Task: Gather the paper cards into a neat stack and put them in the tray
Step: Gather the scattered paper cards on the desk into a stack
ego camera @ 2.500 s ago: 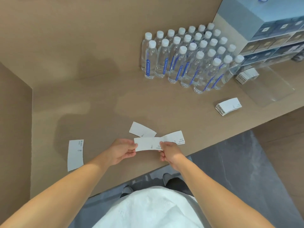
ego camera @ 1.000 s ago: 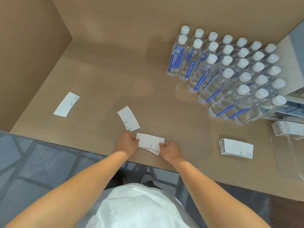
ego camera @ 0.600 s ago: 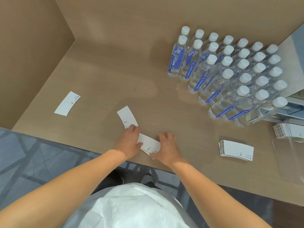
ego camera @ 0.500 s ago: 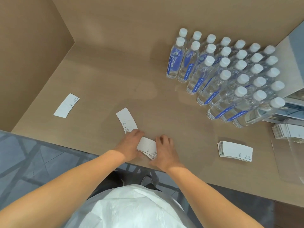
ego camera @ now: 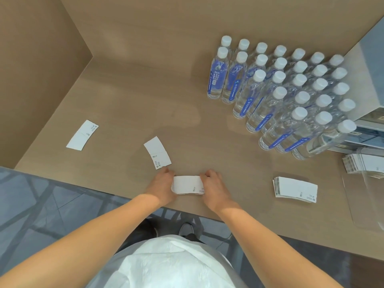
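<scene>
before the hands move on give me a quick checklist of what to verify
1. Small stack held at both ends by left hand and right hand: ok.
2. Its edges squared: cannot tell.
3. All loose cards gathered: not ok; near card and far card lie apart on the table.
4. Finished pile in the tray: not ok, beside it.
5. Path clear of bottles: ok.
</scene>
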